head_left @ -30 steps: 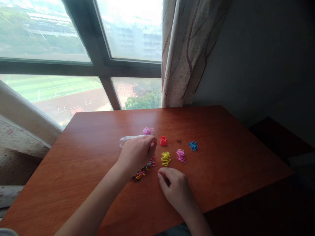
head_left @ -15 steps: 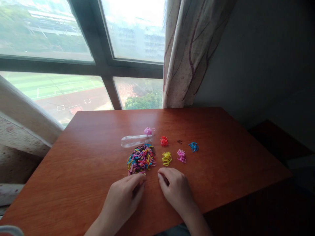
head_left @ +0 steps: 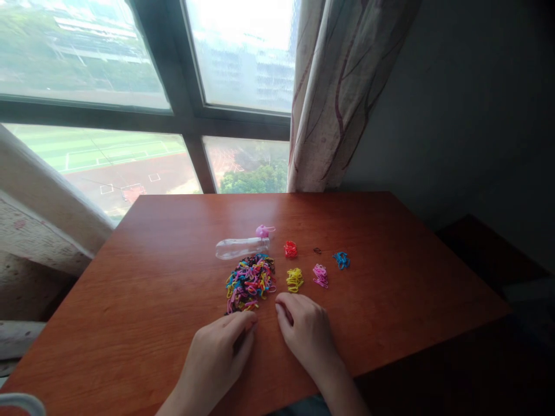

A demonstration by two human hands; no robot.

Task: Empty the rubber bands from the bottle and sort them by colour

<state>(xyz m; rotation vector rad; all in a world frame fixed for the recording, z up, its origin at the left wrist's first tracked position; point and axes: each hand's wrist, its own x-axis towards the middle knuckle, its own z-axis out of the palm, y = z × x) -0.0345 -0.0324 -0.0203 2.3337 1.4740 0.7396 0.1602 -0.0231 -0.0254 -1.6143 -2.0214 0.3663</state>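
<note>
A mixed pile of small coloured rubber bands (head_left: 250, 281) lies on the wooden table in front of me. My left hand (head_left: 223, 346) is just below the pile, thumb and fingers pinched together; whatever is in the pinch is hidden. To the right of the pile, my right hand (head_left: 303, 323) has its fingertips closed too, and I cannot make out anything between them. Just beyond it sits a small heap of yellow bands (head_left: 295, 280). Pink bands (head_left: 321, 276), red bands (head_left: 290, 249) and blue bands (head_left: 341, 260) form separate heaps, with a dark band (head_left: 317, 251) between red and blue.
A clear bottle (head_left: 240, 248) lies on its side behind the pile, with a pink cap (head_left: 262, 231) by its mouth. The table (head_left: 130, 312) reaches back to a window and a curtain (head_left: 333, 98). A white curved rim (head_left: 26, 400) shows at the lower left corner.
My left hand has drawn slightly down from the pile's near edge, uncovering more bands. My right hand has shifted slightly up and left. The heaps look the same.
</note>
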